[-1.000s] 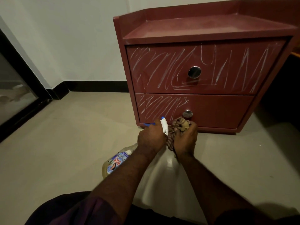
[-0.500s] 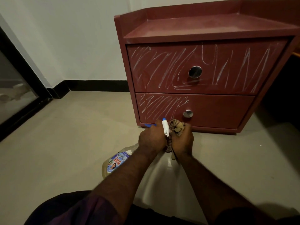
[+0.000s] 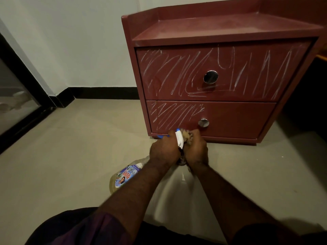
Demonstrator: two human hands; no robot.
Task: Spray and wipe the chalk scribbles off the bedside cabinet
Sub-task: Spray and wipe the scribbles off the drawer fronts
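Pale beige floor tiles (image 3: 70, 156) meet a white wall (image 3: 79, 41) with a black skirting strip (image 3: 106, 92), and a dark-framed glass panel (image 3: 14, 103) stands at the left edge. Against the wall sits the red-brown wooden bedside cabinet (image 3: 230, 32) with two drawers, each with a round metal knob. White chalk scribbles (image 3: 169, 71) cover the whole upper drawer front and only the left half of the lower drawer (image 3: 238, 119). Low in front of the cabinet's bottom edge, the left hand (image 3: 163, 151) is wrapped around the neck of a clear plastic spray bottle (image 3: 123, 175), whose white-and-blue nozzle points toward the lower drawer while its labelled body tilts back under the forearm. Pressed against it, the right hand (image 3: 196, 149) clutches a bunched brown patterned cloth (image 3: 187, 138).
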